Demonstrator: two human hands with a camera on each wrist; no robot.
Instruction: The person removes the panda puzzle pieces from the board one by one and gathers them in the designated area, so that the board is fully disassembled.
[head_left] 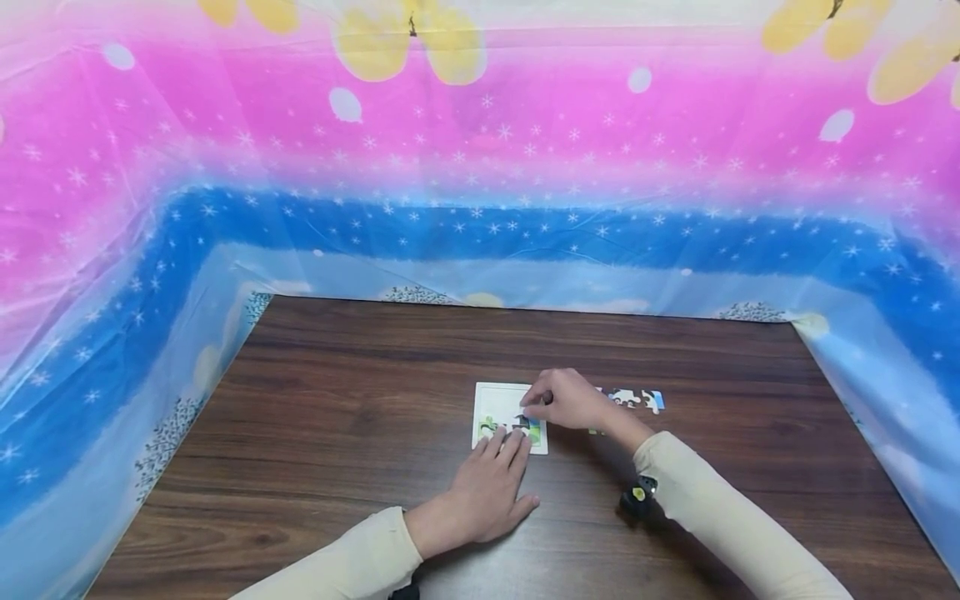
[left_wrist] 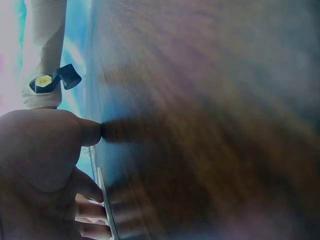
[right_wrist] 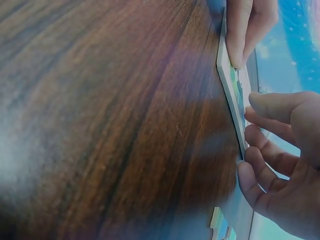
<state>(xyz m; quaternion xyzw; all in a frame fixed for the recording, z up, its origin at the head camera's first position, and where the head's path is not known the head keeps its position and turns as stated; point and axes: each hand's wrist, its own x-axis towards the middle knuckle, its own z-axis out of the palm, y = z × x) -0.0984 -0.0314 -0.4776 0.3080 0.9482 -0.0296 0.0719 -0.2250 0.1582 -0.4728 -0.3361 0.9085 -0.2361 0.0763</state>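
Note:
A white square puzzle tray lies on the table with a few picture pieces in its lower part. My left hand rests flat, its straight fingertips on the tray's near edge and the pieces there. Over the tray's right side, my right hand pinches a dark puzzle piece between thumb and forefinger, low against the tray. In the right wrist view, the other fingers of that hand curl beside the tray's edge. The fingertips partly cover the pieces.
Loose puzzle pieces lie right of the tray, partly behind the right hand and forearm. The dark wooden table reaches back to a pink and blue patterned cloth hanging around it. A black wrist camera sits on the right sleeve.

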